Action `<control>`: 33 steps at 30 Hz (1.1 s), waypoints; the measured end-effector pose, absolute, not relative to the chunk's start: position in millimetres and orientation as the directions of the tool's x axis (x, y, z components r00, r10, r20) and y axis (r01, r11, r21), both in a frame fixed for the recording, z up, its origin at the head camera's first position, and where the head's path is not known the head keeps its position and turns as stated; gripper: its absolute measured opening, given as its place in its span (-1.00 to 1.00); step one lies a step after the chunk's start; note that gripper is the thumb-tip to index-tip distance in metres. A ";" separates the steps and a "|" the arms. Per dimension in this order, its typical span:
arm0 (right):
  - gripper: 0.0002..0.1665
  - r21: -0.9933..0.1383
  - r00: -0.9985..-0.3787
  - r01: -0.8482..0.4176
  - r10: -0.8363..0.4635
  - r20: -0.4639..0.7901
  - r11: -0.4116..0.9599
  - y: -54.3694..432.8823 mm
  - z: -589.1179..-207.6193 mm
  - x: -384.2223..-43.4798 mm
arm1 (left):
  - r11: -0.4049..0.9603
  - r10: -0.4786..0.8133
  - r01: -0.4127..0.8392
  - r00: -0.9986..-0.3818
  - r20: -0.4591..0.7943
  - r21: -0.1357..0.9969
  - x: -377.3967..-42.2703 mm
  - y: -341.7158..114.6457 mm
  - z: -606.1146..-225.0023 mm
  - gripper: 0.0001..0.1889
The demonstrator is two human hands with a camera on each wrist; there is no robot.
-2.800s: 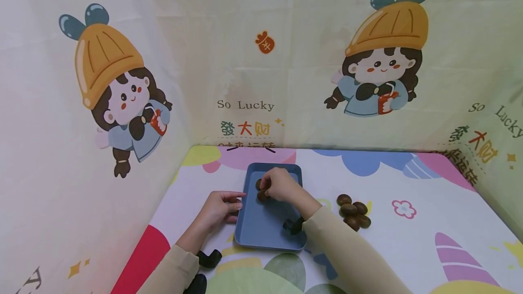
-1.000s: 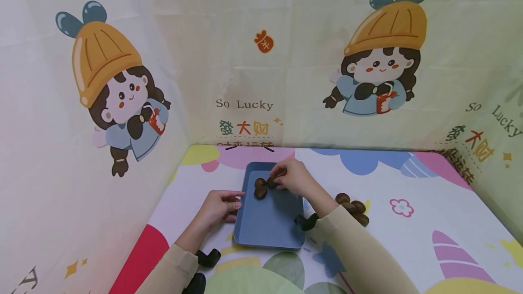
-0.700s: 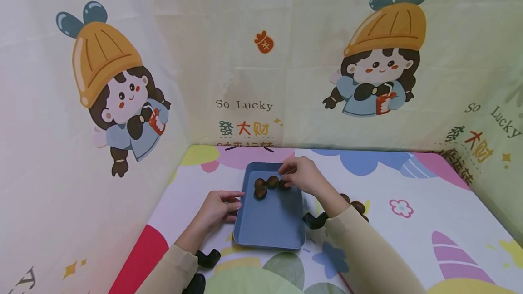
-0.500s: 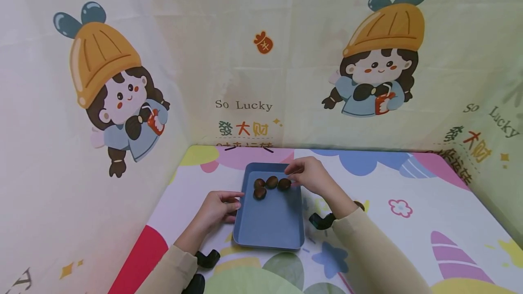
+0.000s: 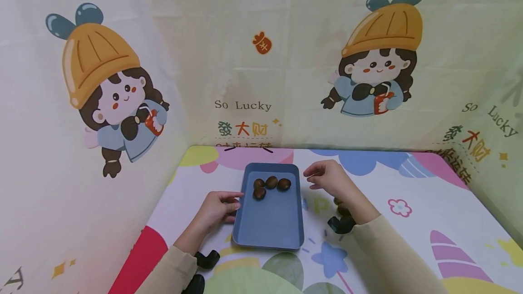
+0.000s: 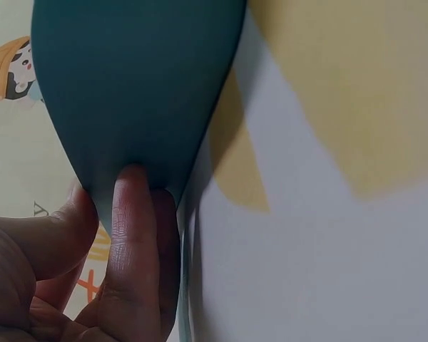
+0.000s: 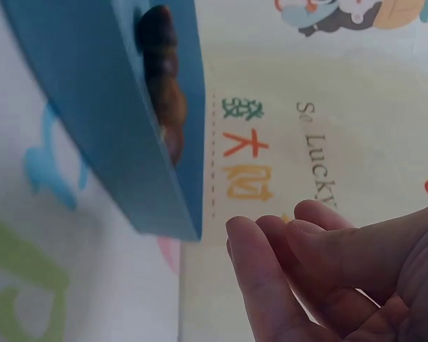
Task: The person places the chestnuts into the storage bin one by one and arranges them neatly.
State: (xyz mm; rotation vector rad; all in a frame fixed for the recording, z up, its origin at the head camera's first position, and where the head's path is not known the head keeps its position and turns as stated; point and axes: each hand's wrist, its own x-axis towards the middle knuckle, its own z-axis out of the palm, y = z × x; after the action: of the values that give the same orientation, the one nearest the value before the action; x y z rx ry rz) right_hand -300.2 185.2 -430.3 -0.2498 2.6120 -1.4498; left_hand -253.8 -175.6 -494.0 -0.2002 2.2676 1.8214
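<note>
A blue rectangular tray (image 5: 268, 221) lies on the table with several brown chestnuts (image 5: 271, 182) grouped in its far half. My left hand (image 5: 215, 208) rests along the tray's left side. In the left wrist view, its extended fingers (image 6: 132, 242) touch the tray's outer wall and the thumb lies near the rim. Off the tray's far right corner, my right hand (image 5: 333, 180) hovers with loosely bent fingers and nothing between them. More chestnuts (image 5: 342, 210) sit on the table right of the tray, mostly hidden behind the right wrist.
A colourful patterned cloth (image 5: 367, 167) covers the table. Printed fabric walls (image 5: 302, 80) rise behind it and on both sides. Black camera mounts (image 5: 208, 259) stick out from each wrist near the sleeves.
The right hand has set chestnuts down in the tray and let go. It has then moved right, out past the tray's rim. The left hand stays at the tray's side.
</note>
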 end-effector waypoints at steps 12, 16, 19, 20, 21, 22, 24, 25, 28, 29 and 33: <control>-0.74 -0.750 -0.982 -0.080 -0.179 -0.052 0.657 229.8 -442.4 -289.3 | 0.242 0.023 -0.234 -0.969 -0.247 0.942 -253.9 -176.2 -497.6 -0.68; -0.75 -0.697 -0.985 -0.083 -0.167 -0.054 0.713 242.8 -446.6 -287.9 | 0.239 0.020 -0.237 -0.968 -0.249 0.942 -254.0 -176.3 -497.7 -0.68; -0.76 -0.680 -0.986 -0.076 -0.158 -0.059 0.730 251.4 -450.8 -286.9 | 0.234 0.024 -0.240 -0.967 -0.252 0.942 -254.0 -176.0 -497.3 -0.67; -0.76 -0.675 -0.986 -0.079 -0.158 -0.057 0.734 254.0 -451.9 -286.4 | 0.233 0.026 -0.240 -0.967 -0.253 0.942 -253.9 -175.9 -497.1 -0.67; -0.76 -0.670 -0.986 -0.082 -0.160 -0.055 0.738 256.4 -452.8 -285.8 | 0.234 0.027 -0.239 -0.967 -0.252 0.942 -253.8 -175.8 -497.0 -0.67; -0.76 -0.665 -0.986 -0.085 -0.161 -0.053 0.742 258.5 -453.4 -285.2 | 0.234 0.028 -0.240 -0.967 -0.253 0.942 -253.7 -175.7 -497.0 -0.67; -0.76 -0.658 -0.986 -0.081 -0.158 -0.058 0.748 262.5 -454.2 -284.0 | 0.233 0.028 -0.242 -0.967 -0.255 0.942 -253.5 -175.6 -496.7 -0.67; -0.76 -0.656 -0.985 -0.082 -0.160 -0.060 0.750 264.4 -454.1 -283.3 | 0.233 0.027 -0.243 -0.966 -0.256 0.942 -253.3 -175.5 -496.6 -0.67; -0.77 -0.646 -0.983 -0.083 -0.168 -0.071 0.759 269.6 -454.6 -281.6 | 0.234 0.028 -0.245 -0.966 -0.259 0.941 -253.1 -175.3 -496.3 -0.67; -0.77 -0.642 -0.982 -0.081 -0.170 -0.078 0.762 270.9 -455.0 -281.4 | 0.233 0.029 -0.245 -0.966 -0.259 0.941 -253.1 -175.3 -496.3 -0.67; -0.75 -0.630 -0.975 -0.077 -0.190 -0.114 0.773 274.4 -458.4 -282.0 | 0.231 0.034 -0.242 -0.966 -0.256 0.943 -253.4 -175.5 -496.4 -0.67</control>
State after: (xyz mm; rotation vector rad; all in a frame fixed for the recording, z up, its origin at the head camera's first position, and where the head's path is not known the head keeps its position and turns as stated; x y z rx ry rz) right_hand -282.0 274.4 -458.4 -0.2127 2.7944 -0.9818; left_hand -253.4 -175.5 -496.4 -0.1962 2.2795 1.8104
